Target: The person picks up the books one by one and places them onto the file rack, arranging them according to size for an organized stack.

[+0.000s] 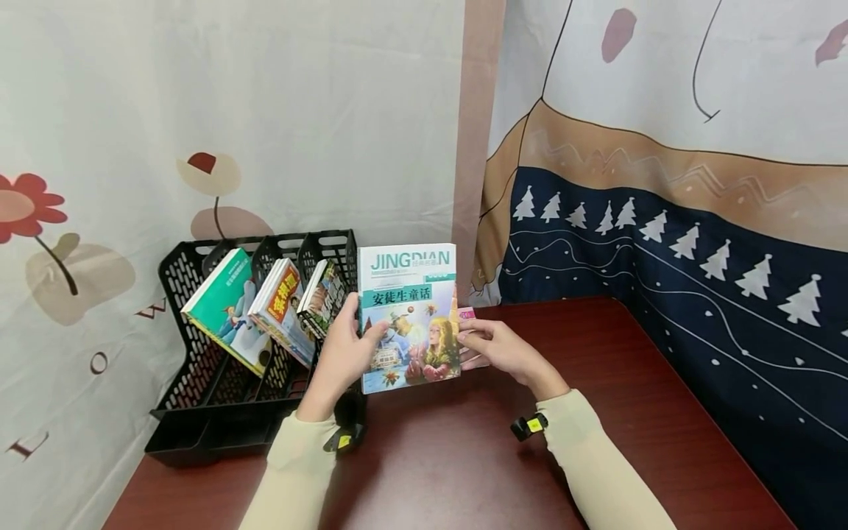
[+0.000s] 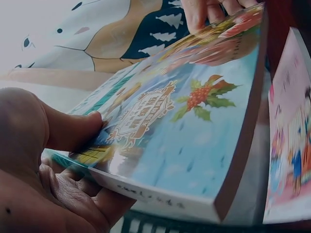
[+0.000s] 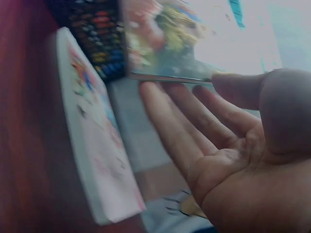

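Observation:
A paperback storybook [image 1: 409, 316] with a pale blue illustrated cover is held up, slightly tilted, above the table. My left hand [image 1: 346, 361] grips it along its spine side, thumb on the front cover and fingers behind. At the opposite edge, my right hand [image 1: 500, 350] pinches the book lightly; its thumb [image 3: 238, 90] meets the edge and the other fingertips go behind it. Partly hidden behind the held book is a pink book [image 1: 467, 315], which shows its illustrated cover in the left wrist view and stands apart from both hands in the right wrist view.
To the left, a black plastic rack [image 1: 218, 412] stands on the dark red table [image 1: 450, 471]. Leaning in its compartments are a green book [image 1: 228, 305], several white-spined books [image 1: 281, 305] and some smaller books [image 1: 323, 298]. A printed curtain [image 1: 331, 132] hangs behind.

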A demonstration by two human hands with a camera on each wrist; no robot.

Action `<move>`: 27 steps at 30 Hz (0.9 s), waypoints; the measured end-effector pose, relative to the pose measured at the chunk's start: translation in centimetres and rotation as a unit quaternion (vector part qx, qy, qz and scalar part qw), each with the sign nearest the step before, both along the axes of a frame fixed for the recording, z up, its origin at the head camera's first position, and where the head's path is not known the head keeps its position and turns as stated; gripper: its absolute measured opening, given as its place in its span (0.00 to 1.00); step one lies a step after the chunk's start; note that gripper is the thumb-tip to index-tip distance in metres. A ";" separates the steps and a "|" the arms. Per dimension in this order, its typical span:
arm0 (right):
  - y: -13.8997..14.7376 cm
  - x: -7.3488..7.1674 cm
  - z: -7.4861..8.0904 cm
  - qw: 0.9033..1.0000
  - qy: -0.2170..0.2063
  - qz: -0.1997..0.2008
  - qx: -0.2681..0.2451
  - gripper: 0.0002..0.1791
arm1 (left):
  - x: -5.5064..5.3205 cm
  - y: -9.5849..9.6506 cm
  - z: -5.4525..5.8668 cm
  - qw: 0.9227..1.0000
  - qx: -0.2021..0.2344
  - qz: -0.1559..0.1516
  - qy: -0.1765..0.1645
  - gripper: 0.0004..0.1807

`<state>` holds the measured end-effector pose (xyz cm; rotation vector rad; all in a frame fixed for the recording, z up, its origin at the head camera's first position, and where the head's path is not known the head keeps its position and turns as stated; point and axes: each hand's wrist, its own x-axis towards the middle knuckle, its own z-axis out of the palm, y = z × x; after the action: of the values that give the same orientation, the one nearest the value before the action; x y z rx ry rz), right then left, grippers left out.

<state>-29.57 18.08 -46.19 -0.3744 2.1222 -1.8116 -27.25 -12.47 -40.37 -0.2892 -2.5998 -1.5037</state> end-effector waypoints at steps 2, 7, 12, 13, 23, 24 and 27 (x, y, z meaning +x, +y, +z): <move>-0.9 0.1 -0.5 1.000 -0.003 0.010 -0.003 0.25 | 0.3 -0.8 0.1 1.000 -0.008 0.011 0.007 0.20; -3.3 0.4 -1.8 0.998 -0.028 0.050 -0.007 0.25 | 1.2 -3.3 0.3 0.999 -0.009 0.027 0.024 0.25; -5.2 0.9 -2.6 0.996 -0.048 0.076 -0.013 0.22 | 2.2 -6.2 0.3 0.998 0.028 0.035 0.032 0.29; -5.6 1.0 -2.7 0.996 -0.049 0.077 -0.013 0.21 | 2.5 -6.9 0.3 0.998 0.029 0.038 0.035 0.29; -10.5 1.8 -3.0 0.997 -0.014 0.062 -0.042 0.24 | 4.5 -13.6 0.9 0.995 -0.004 0.062 0.071 0.35; -11.0 1.8 -3.1 0.997 -0.005 0.058 -0.040 0.24 | 4.6 -14.0 0.9 0.995 -0.006 0.066 0.072 0.35; -12.6 1.9 -3.4 0.998 0.021 0.049 -0.019 0.25 | 4.9 -15.2 0.6 0.994 -0.014 0.081 0.076 0.34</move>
<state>-27.63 5.52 -49.55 -0.5200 2.0613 -1.8064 -22.30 -27.71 -39.72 -0.1818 -2.4613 -1.3394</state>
